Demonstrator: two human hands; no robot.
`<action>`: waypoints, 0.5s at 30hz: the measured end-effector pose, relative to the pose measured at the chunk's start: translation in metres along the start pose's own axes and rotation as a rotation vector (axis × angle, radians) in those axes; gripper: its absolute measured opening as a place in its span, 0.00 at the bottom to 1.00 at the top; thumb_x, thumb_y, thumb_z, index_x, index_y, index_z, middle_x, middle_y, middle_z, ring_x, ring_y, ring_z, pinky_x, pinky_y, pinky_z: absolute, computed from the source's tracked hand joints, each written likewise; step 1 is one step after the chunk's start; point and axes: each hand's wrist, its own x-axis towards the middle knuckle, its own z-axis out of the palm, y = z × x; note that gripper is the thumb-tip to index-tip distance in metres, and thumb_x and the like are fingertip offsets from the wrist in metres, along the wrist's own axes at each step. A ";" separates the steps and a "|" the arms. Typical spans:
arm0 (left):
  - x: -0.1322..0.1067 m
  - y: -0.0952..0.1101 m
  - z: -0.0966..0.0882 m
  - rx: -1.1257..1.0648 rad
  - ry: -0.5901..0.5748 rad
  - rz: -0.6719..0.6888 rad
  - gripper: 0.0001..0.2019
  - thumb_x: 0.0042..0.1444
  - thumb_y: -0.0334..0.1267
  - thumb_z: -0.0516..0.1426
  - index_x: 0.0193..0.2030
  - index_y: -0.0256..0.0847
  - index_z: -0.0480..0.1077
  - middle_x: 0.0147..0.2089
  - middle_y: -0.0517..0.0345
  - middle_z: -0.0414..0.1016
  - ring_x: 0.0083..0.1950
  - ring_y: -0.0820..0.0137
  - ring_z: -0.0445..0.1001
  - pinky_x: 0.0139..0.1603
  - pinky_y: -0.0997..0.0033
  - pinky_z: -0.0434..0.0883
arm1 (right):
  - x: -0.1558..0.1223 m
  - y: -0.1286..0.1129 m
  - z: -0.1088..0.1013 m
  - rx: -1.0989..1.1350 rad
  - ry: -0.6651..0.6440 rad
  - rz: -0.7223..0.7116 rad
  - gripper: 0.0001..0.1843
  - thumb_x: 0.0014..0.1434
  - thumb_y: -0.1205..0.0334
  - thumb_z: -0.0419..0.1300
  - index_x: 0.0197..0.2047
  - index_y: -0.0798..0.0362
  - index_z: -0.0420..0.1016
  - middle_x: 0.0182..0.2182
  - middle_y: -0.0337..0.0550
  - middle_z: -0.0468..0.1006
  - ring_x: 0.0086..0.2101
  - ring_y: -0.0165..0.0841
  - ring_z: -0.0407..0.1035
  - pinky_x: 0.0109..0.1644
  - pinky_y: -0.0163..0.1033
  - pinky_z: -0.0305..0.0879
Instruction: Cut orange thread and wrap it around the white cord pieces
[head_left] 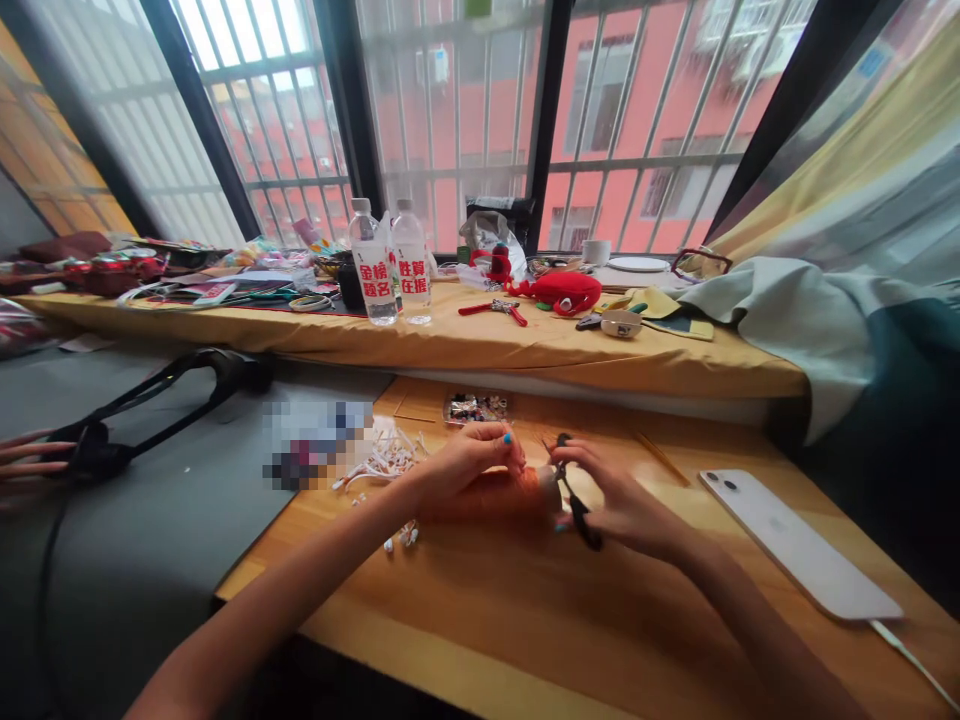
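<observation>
A spool of orange thread (487, 502) lies on its side on the wooden table (480, 610), its pale end facing right. Above it is my left hand (480, 455), its thumb and fingers pinched together; whatever they hold is too small to make out. My right hand (611, 495) grips a pair of black-handled scissors (579, 510) just off the spool's right end. The scissors' blades are partly hidden by the fingers and blurred. White stem-like pieces (386, 455) lie in a heap left of my left hand.
A clear box of beads (476, 408) sits behind my hands. On the right lies a white phone (799, 540) with a cable. Two bottles (373, 265) and red-handled pliers (495, 310) occupy the ledge. Another person's hand (34, 458) is by a black headset (217, 375).
</observation>
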 end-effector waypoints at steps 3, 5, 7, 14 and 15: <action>-0.005 0.003 0.007 -0.071 -0.009 0.039 0.14 0.46 0.43 0.58 0.21 0.32 0.66 0.24 0.57 0.66 0.28 0.75 0.65 0.34 0.75 0.61 | 0.003 -0.001 0.027 0.223 -0.019 -0.007 0.25 0.46 0.55 0.60 0.45 0.53 0.59 0.43 0.47 0.66 0.43 0.37 0.62 0.47 0.41 0.58; -0.005 0.006 0.010 -0.097 0.023 0.081 0.14 0.46 0.43 0.59 0.21 0.33 0.66 0.23 0.57 0.66 0.26 0.76 0.64 0.33 0.76 0.61 | 0.004 -0.002 0.037 0.331 -0.024 0.037 0.21 0.47 0.55 0.59 0.43 0.54 0.60 0.39 0.44 0.67 0.38 0.34 0.63 0.42 0.38 0.60; -0.001 0.011 0.011 -0.102 0.046 0.120 0.14 0.46 0.43 0.59 0.21 0.33 0.67 0.23 0.58 0.66 0.26 0.77 0.64 0.32 0.76 0.61 | 0.006 0.000 0.040 0.413 -0.054 0.088 0.18 0.48 0.54 0.58 0.40 0.54 0.61 0.35 0.41 0.67 0.35 0.32 0.63 0.38 0.36 0.60; 0.023 0.041 0.007 -0.019 0.008 0.216 0.13 0.45 0.44 0.59 0.23 0.33 0.67 0.23 0.58 0.68 0.21 0.80 0.63 0.25 0.79 0.59 | 0.005 0.016 0.031 0.591 -0.143 0.126 0.23 0.48 0.50 0.58 0.44 0.55 0.61 0.32 0.40 0.66 0.32 0.30 0.64 0.35 0.35 0.61; 0.026 0.046 0.007 0.013 0.001 0.225 0.13 0.46 0.44 0.59 0.23 0.33 0.67 0.23 0.58 0.69 0.21 0.80 0.63 0.24 0.80 0.60 | 0.005 0.016 0.029 0.581 -0.133 0.118 0.24 0.48 0.50 0.58 0.45 0.55 0.60 0.35 0.42 0.66 0.34 0.31 0.64 0.37 0.36 0.62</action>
